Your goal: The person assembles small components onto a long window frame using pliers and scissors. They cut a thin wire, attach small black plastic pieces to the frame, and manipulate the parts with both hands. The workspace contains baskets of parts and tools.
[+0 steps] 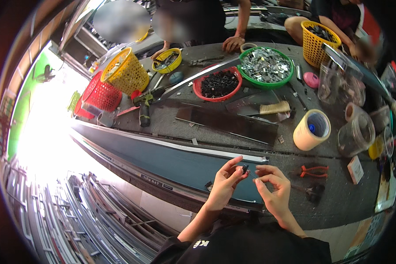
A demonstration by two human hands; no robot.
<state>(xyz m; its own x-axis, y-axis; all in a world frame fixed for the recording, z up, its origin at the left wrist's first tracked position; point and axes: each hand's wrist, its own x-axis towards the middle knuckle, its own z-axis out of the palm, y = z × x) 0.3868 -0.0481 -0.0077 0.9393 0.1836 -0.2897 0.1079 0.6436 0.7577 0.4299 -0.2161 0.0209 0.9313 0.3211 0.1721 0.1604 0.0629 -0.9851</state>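
Note:
My left hand [223,188] pinches a small black part [245,169] between thumb and fingertips, just above the near edge of the bench. Close beside it, my right hand [275,190] has its fingers curled with thumb and fingertip together. Something thin may be between them, but it is too small to name. Below both hands lies a long dark grey panel or profile [193,165] with a pale edge strip. Red-handled pliers [313,171] rest on the bench to the right of my right hand.
A red basket of black parts [197,90] and a green basket of metal pieces [290,75] stand farther back. A cordless drill [144,115] lies left, a tape roll [304,137] stands right. Metal profiles [92,220] fill the lower left floor. Other people [191,22] work across the bench.

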